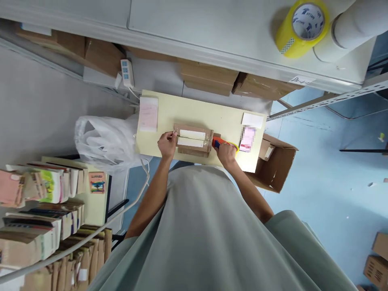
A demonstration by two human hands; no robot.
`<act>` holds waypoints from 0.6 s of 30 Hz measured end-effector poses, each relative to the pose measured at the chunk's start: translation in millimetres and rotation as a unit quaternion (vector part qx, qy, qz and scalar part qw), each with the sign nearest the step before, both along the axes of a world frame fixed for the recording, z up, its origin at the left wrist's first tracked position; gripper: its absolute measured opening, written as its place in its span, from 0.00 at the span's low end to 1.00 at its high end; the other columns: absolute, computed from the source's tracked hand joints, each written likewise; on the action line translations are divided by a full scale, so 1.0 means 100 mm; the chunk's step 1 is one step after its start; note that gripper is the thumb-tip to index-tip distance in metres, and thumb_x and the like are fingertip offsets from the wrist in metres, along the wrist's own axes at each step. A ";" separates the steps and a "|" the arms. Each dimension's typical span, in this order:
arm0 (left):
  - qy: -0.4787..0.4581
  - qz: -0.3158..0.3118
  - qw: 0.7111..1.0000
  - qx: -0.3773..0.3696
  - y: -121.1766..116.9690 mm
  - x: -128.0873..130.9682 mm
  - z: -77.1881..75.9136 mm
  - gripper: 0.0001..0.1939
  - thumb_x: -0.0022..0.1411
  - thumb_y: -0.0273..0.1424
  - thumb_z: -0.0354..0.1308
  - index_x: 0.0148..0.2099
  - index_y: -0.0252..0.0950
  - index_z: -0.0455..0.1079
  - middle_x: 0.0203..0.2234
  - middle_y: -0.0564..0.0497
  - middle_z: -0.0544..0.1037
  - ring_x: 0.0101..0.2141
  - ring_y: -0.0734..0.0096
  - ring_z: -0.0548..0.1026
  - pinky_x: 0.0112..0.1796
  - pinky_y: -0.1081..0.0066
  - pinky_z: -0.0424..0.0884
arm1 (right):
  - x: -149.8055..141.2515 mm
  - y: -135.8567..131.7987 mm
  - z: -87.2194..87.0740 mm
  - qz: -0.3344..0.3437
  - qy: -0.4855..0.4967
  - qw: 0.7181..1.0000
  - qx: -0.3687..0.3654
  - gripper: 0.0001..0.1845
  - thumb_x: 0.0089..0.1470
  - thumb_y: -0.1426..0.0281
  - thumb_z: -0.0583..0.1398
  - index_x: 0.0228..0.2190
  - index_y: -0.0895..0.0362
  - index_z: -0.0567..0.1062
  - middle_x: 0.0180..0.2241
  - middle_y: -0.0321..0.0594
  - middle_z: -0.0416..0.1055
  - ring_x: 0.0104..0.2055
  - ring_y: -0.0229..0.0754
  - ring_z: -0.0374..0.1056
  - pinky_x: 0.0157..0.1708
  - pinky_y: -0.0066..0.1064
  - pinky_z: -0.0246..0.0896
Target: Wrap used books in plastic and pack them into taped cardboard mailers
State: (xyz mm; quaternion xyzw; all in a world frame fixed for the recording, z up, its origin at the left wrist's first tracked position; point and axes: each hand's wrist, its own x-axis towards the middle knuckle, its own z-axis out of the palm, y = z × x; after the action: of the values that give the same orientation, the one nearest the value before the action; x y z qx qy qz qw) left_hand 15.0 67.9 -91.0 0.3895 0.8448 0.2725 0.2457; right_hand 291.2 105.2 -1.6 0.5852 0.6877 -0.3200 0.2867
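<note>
A small brown cardboard box (194, 152) lies on the pale yellow tabletop (182, 109) in front of me. Two white strips (192, 134) show along its upper side, with a seam between them. My left hand (167, 144) is closed at the box's left end, thumb and fingers pinching its edge. At the opposite end, my right hand (226, 154) is wrapped round a red and blue tape dispenser (216, 142) with a yellow ring behind it. The dispenser's front is against or very close to the box; contact is hard to make out.
A pinkish paper (148, 114) lies at the table's left, a blurred phone-like item (247, 138) at its right. An open carton (285, 169) stands right of the table, a white plastic bag (104, 141) left. Above, a shelf (212, 28) holds yellow tape rolls (285, 40).
</note>
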 end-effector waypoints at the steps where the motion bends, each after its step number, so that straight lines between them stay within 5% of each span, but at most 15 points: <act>1: 0.001 -0.006 1.000 0.001 -0.01 0.00 -0.01 0.13 0.72 0.43 0.60 0.44 0.40 0.78 0.43 0.44 0.87 0.41 0.62 0.83 0.51 0.64 0.78 | 0.02 -0.05 0.00 -0.031 -0.027 0.999 0.026 0.25 0.77 0.62 0.54 0.58 0.69 0.77 0.50 0.72 0.81 0.55 0.63 0.81 0.43 0.41 0.72; 5: -0.004 -0.029 0.999 0.017 0.00 -0.02 0.02 0.11 0.71 0.39 0.59 0.50 0.40 0.76 0.48 0.40 0.82 0.48 0.57 0.82 0.56 0.57 0.77 | 0.10 -0.22 0.15 -0.120 -0.061 0.988 0.073 0.27 0.78 0.55 0.54 0.56 0.65 0.77 0.50 0.67 0.83 0.54 0.58 0.82 0.43 0.36 0.70; 8: -0.001 -0.081 0.994 0.078 0.11 0.00 0.22 0.16 0.72 0.32 0.58 0.59 0.38 0.74 0.56 0.34 0.77 0.61 0.49 0.76 0.66 0.47 0.70 | 0.11 -0.25 0.45 -0.173 -0.056 0.978 0.100 0.27 0.79 0.52 0.53 0.56 0.63 0.77 0.50 0.64 0.84 0.54 0.59 0.83 0.44 0.36 0.70; 13: -0.010 -0.204 0.958 0.200 0.57 0.22 0.96 0.18 0.76 0.28 0.54 0.63 0.42 0.74 0.58 0.39 0.78 0.63 0.51 0.75 0.68 0.49 0.70 | -0.02 0.01 1.22 -0.212 -0.017 0.959 0.186 0.28 0.79 0.49 0.51 0.58 0.60 0.73 0.47 0.60 0.84 0.51 0.62 0.83 0.42 0.36 0.67; 18: -0.020 -0.308 0.906 0.289 1.16 0.50 1.82 0.16 0.81 0.31 0.50 0.61 0.43 0.77 0.55 0.45 0.81 0.59 0.53 0.78 0.64 0.51 0.73 | -0.22 0.67 1.84 -0.153 0.024 0.935 0.320 0.31 0.78 0.51 0.48 0.67 0.61 0.64 0.54 0.63 0.81 0.53 0.64 0.79 0.48 0.42 0.70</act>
State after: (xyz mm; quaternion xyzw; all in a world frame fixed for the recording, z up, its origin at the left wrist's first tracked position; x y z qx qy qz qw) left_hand 64.6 184.2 90.5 0.6783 0.5620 0.4236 0.2111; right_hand 269.4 171.8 182.0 0.7365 0.6623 -0.1364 0.0152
